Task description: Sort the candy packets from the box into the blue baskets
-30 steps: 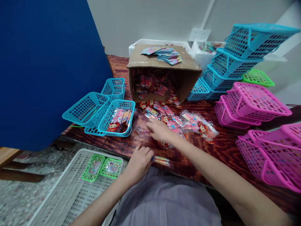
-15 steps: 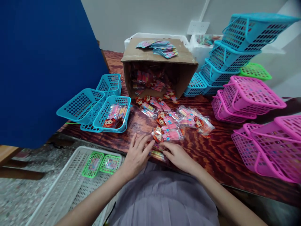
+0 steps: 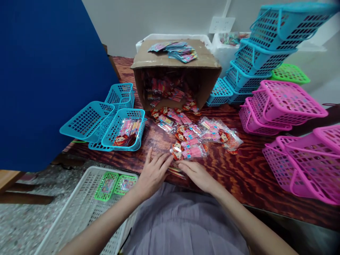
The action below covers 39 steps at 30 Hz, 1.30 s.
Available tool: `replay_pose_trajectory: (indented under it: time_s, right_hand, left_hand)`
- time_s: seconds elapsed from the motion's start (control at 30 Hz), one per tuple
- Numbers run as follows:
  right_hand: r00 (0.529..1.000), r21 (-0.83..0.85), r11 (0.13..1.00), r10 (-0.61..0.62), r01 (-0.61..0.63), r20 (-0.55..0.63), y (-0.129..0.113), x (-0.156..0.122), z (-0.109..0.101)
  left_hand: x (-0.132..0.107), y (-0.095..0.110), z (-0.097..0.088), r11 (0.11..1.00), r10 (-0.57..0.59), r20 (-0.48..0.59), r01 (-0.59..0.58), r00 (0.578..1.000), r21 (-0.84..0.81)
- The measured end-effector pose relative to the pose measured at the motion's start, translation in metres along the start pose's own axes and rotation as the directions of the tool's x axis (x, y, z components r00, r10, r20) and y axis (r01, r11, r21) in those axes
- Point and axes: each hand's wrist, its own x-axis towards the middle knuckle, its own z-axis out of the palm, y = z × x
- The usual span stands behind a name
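A clear plastic packet with thin coloured sticks lies at the table's front edge, between my two hands and partly covered by them. My left hand is at its left end, fingers stretched out and slightly apart, the fingertips near or on the packet. My right hand closes over its right end with the fingers together; the thumb is hardly visible. Just beyond lie several doll-figure packets with pink contents and red-haired heads. More such packets are piled to the right.
An open cardboard box on its side holds more packets, with printed cards on top. Blue baskets stand left, one containing packets. Blue baskets and pink baskets are stacked right. A white crate sits below left.
The packet between my hands now lies flatter, its coloured sticks less visible. My right hand has shifted slightly left, its fingers straighter over the packet. The view has shifted slightly.
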Motion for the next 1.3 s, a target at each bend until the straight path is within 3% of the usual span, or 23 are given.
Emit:
replay_pose_trajectory:
  time_s: [0.2, 0.4, 0.5, 0.63, 0.7, 0.77, 0.83, 0.93, 1.0, 1.13, 1.3]
  right_hand:
    - [0.999, 0.101, 0.994, 0.026, -0.030, 0.038, 0.004, -0.009, -0.001]
    - [1.000, -0.091, 0.996, 0.008, -0.007, 0.006, 0.000, -0.012, 0.008]
    - [0.998, -0.150, 0.987, -0.057, 0.054, -0.017, -0.008, -0.013, 0.009]
    - [0.992, -0.116, 0.987, -0.107, 0.115, 0.069, -0.001, -0.003, -0.009]
    - [0.996, -0.217, 0.973, -0.084, 0.075, -0.033, 0.013, 0.007, -0.026]
    - [0.967, -0.430, 0.902, -0.089, -0.023, -0.238, 0.031, 0.018, -0.041]
    - [0.933, -0.617, 0.778, -0.127, -0.117, -0.337, 0.047, 0.022, -0.047]
    - [0.940, -0.753, 0.639, -0.135, -0.160, -0.314, 0.057, 0.010, -0.035]
    - [0.949, -0.781, 0.603, -0.122, -0.164, -0.292, 0.054, -0.003, -0.024]
    - [0.960, -0.715, 0.677, -0.042, -0.176, -0.276, 0.044, -0.014, -0.020]
    - [0.965, -0.687, 0.709, -0.034, -0.159, -0.258, 0.045, 0.009, -0.034]
  left_hand:
    - [-0.004, -0.003, 0.003, 1.000, 0.010, 0.001, -0.010, 1.000, -0.014]
    - [-0.003, -0.014, -0.002, 0.998, -0.068, 0.056, 0.068, 0.996, 0.004]
    - [0.003, -0.010, -0.006, 0.999, -0.044, 0.077, 0.042, 0.996, 0.017]
    - [0.014, 0.004, -0.008, 0.999, 0.018, 0.079, -0.021, 0.997, 0.044]
    - [0.019, 0.008, -0.006, 0.998, 0.056, 0.154, -0.060, 0.986, 0.016]
    - [0.022, 0.009, -0.002, 0.996, 0.089, 0.193, -0.088, 0.977, -0.014]
    - [0.021, 0.008, 0.002, 0.996, 0.094, 0.182, -0.092, 0.979, -0.021]
    - [0.015, 0.009, 0.005, 0.996, 0.087, 0.136, -0.084, 0.987, -0.029]
    - [0.010, 0.010, 0.004, 0.993, 0.108, 0.114, -0.102, 0.988, -0.054]
    - [0.006, 0.013, 0.004, 0.975, 0.206, 0.083, -0.197, 0.975, -0.105]
    - [0.008, 0.014, 0.008, 0.979, 0.200, 0.136, -0.191, 0.970, -0.076]
